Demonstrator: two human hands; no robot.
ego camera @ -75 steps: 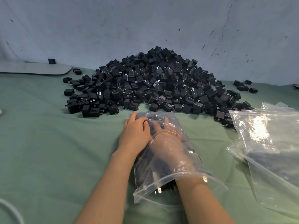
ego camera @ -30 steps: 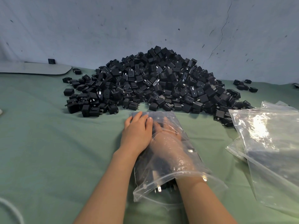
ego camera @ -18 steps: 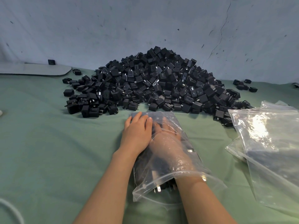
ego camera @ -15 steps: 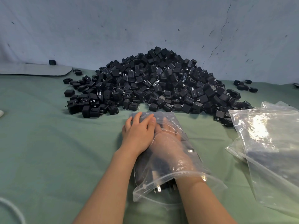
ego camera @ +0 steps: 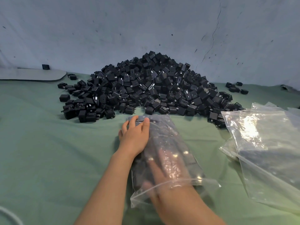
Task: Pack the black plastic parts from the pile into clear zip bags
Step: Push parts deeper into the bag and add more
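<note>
A person is working at a green cloth (ego camera: 48, 151) spread under a big pile (ego camera: 154, 88) of black plastic parts, which is heaped against the grey wall (ego camera: 146, 26) so that it is staying within easy reach. A clear zip bag (ego camera: 164, 135) is lying lengthwise between the person and the pile, closed end toward the heap and mouth toward the body. That is probably so a hand can go straight in.

The left hand (ego camera: 134, 136) is lying flat on the far left part of the bag, fingers spread and relaxed, pressing rather than gripping. It seems to be pinning the bag so the thin plastic is not sliding or bunching. The right hand (ego camera: 167, 179) is sitting inside the mouth, blurred by motion. Its fingers are showing fairly straight through the plastic, gripping nothing that can be made out. It looks like it is levelling the parts in the bag (ego camera: 138, 176) (dark shapes lining the bag's sides), though how full the bag is cannot be told.

Spare bags (ego camera: 263, 143) are lying stacked to the right, near the pile's edge, ready for the next fill. A few stray parts (ego camera: 235, 88) are sitting apart on the far right.
</note>
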